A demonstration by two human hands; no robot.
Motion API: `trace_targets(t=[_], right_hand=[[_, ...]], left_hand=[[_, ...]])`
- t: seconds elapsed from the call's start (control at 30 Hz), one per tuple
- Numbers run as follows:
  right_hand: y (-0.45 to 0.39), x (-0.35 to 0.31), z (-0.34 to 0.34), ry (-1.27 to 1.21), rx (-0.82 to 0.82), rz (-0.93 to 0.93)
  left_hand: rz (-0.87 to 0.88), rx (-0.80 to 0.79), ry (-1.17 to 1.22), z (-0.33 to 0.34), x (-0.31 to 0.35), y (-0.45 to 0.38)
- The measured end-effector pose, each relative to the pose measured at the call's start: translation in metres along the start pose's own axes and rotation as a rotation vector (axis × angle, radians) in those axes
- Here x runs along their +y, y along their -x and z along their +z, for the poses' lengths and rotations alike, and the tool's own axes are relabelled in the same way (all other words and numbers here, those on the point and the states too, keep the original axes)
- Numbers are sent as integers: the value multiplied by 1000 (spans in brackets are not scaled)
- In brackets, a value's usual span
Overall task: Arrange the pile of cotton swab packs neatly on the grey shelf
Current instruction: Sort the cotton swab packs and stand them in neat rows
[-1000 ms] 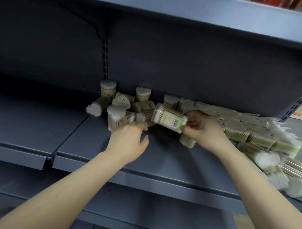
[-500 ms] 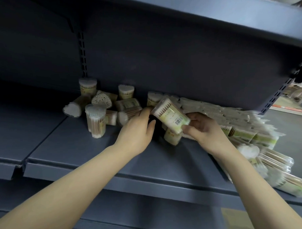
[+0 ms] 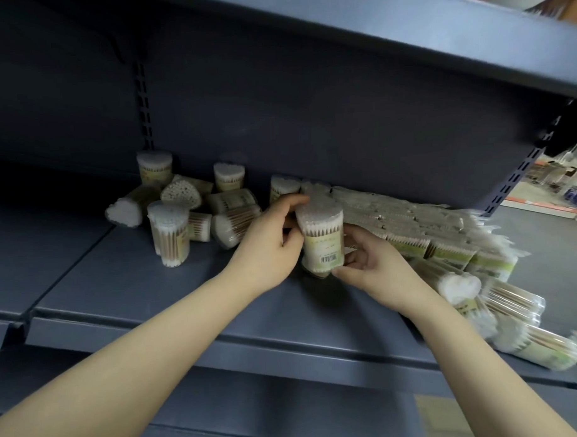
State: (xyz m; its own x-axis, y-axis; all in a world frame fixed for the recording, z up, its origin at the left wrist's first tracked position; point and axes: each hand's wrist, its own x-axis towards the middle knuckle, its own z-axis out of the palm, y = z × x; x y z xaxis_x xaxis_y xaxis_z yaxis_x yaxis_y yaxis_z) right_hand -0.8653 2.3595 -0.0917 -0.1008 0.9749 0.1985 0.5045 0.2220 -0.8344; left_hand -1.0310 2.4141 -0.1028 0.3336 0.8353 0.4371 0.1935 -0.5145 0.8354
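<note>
Clear swab pack point(image 3: 322, 236) upright, gripped between left hand point(image 3: 268, 242) and right hand point(image 3: 370, 267); forearms extended over grey shelf point(image 3: 126, 289).

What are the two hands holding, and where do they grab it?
One upright cotton swab pack. The left hand grips its upper left side; the right hand pinches its bottom end, near the barcode.

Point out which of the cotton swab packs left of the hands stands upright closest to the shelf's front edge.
The upright pack at the front of the left cluster. The other standing packs sit back by the rear wall, and the rest there lie on their sides.
</note>
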Motion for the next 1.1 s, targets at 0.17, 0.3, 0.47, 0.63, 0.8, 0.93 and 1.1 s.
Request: trace_targets(t=[0.17, 0.3, 0.47, 0.63, 0.8, 0.93, 1.1], right_hand=[[1, 0, -3, 121, 1, -35], [0, 3, -6, 419, 31, -65], [-2, 7, -4, 438, 79, -28], [-3, 8, -2, 431, 59, -11], [-3, 11, -1, 399, 52, -4], [-6, 11, 1, 410, 45, -20], [-7, 8, 1, 421, 35, -14]], left_hand=[[-31, 19, 18, -1, 1, 0], [-27, 18, 18, -1, 1, -1], [0, 21, 3, -4, 1, -4], [7, 33, -44, -5, -2, -9], [-19, 31, -75, -7, -5, -12], [-65, 42, -63, -8, -7, -12], [-90, 45, -46, -10, -9, -13]])
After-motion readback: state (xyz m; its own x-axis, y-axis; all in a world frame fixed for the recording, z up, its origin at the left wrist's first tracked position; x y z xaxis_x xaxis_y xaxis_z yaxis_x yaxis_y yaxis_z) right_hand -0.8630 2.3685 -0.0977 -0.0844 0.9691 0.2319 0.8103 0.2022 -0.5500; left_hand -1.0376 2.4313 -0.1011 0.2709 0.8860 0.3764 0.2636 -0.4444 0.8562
